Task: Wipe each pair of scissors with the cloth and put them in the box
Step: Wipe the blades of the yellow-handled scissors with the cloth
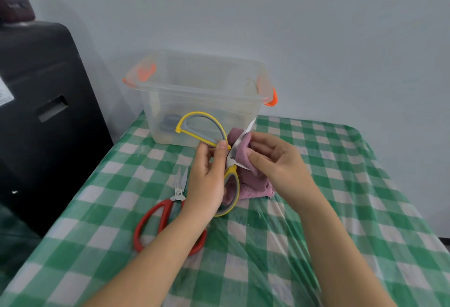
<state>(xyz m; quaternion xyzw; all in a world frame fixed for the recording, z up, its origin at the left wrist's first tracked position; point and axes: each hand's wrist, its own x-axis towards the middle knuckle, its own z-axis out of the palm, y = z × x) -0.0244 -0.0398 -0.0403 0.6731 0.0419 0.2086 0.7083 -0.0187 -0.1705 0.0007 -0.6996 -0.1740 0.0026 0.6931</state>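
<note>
1. The left hand (207, 180) grips the yellow-and-grey scissors (229, 158) near the pivot, thumb up against the handle, holding them spread wide above the table.
2. The right hand (275, 160) pinches the mauve cloth (243, 150) around one blade; the blade tip pokes out above the cloth.
3. The rest of the cloth hangs down and lies bunched on the green checked tablecloth (316, 209).
4. The red-handled scissors (168, 211) lie flat on the tablecloth, partly under the left forearm.
5. The clear plastic box (202, 92) with orange latches stands behind the hands, lid off; something dark and rounded lies inside, too blurred to name.
</note>
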